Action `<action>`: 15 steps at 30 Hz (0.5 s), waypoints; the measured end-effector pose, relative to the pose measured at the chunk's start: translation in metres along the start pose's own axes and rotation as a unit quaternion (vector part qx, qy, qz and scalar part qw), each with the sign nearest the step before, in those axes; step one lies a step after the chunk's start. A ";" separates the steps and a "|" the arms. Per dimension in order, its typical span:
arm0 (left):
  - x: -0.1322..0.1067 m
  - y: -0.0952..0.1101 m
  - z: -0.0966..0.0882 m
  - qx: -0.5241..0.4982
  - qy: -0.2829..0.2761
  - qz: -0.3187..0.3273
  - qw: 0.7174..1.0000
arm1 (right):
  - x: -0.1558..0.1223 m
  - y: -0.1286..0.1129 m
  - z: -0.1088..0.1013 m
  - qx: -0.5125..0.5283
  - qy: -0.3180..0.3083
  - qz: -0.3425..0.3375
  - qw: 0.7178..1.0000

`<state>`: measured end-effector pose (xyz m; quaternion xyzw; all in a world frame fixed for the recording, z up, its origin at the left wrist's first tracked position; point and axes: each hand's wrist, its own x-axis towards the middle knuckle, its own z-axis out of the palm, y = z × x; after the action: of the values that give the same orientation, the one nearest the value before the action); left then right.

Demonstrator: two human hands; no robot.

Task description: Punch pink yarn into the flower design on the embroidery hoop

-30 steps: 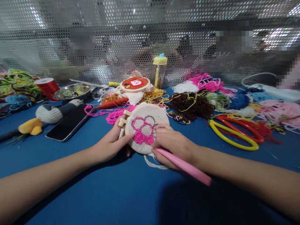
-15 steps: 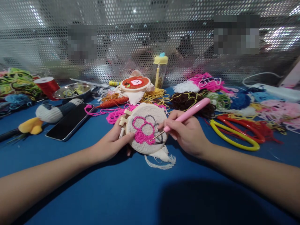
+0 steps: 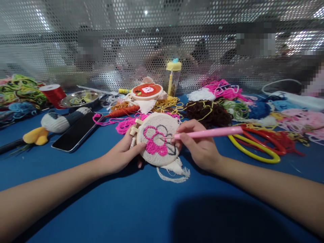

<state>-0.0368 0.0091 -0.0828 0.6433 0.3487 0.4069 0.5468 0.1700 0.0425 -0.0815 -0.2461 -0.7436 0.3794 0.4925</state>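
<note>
While left fingers (image 3: pixel 136 151) clasp one hoop (image 3: pixel 156 148) (second hoop (image 3: pixel 147 90) behind), right fingers (image 3: pixel 187 126) pinching one needle (image 3: pixel 205 133), pink-handled.

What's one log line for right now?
left hand: holding embroidery hoop | right hand: holding pink punch needle, tip at flower design | nearby: phone, brown yarn
</note>
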 end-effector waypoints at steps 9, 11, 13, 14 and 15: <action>0.006 -0.001 -0.004 -0.055 0.002 -0.046 0.997 | 0.000 -0.001 -0.001 -0.269 -0.145 -0.366 0.879; 0.007 0.000 -0.003 -0.060 0.009 -0.051 0.997 | -0.001 -0.003 0.001 -0.359 -0.166 -0.416 0.819; 0.007 0.001 -0.003 -0.069 0.018 -0.052 0.996 | -0.002 -0.005 0.004 -0.414 -0.186 -0.423 0.784; 0.007 0.001 -0.003 -0.073 0.021 -0.051 0.996 | -0.003 -0.007 0.005 -0.426 -0.192 -0.421 0.777; 0.007 0.001 -0.003 -0.074 0.022 -0.049 0.996 | -0.004 -0.008 0.006 -0.435 -0.196 -0.418 0.773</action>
<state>-0.0361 0.0162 -0.0806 0.5737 0.3610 0.4184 0.6045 0.1659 0.0332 -0.0786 -0.0194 -0.9394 -0.1874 0.2864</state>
